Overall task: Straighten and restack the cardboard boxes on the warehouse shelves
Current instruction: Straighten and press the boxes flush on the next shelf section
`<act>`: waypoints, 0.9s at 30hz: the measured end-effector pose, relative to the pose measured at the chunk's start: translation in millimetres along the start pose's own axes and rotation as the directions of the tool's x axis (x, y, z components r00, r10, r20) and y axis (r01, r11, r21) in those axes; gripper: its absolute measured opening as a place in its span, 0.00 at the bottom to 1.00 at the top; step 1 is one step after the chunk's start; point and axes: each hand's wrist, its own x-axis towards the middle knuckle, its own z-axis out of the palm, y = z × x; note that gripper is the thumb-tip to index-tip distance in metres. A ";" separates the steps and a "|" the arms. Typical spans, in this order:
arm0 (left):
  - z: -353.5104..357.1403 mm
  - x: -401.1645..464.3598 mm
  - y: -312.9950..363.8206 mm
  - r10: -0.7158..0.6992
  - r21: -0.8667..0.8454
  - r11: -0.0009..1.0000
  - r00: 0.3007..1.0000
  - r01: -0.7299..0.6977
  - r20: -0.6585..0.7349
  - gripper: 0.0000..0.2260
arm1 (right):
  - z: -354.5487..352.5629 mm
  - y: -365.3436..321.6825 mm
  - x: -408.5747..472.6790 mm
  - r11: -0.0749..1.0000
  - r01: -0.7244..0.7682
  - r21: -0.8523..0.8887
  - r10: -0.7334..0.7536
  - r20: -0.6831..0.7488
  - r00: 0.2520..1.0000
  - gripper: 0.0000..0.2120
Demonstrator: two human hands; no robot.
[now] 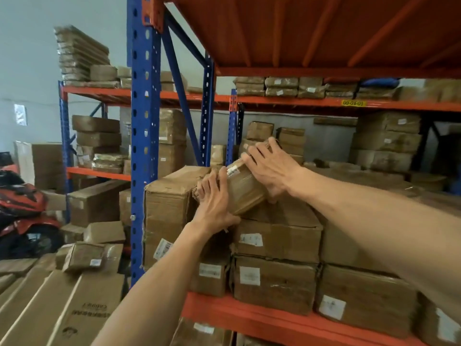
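Note:
A small taped cardboard box sits tilted on top of the stacked boxes on the orange shelf. My left hand grips its near left side from below. My right hand lies spread over its top right end, fingers apart and pressed on it. A tall crumpled box stands directly to the left of the small one. Under my hands, two rows of labelled boxes are stacked.
A blue upright post stands left of the stack. An orange shelf deck hangs overhead. More boxes fill the back shelves. Flat cartons lie at lower left, a red vehicle behind them.

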 end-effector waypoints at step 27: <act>52.7 29.9 69.2 0.198 0.569 0.751 0.936 -0.335 0.290 0.60 | 128.3 -38.8 -95.7 0.797 -0.415 0.438 0.385 0.161 0.909 0.61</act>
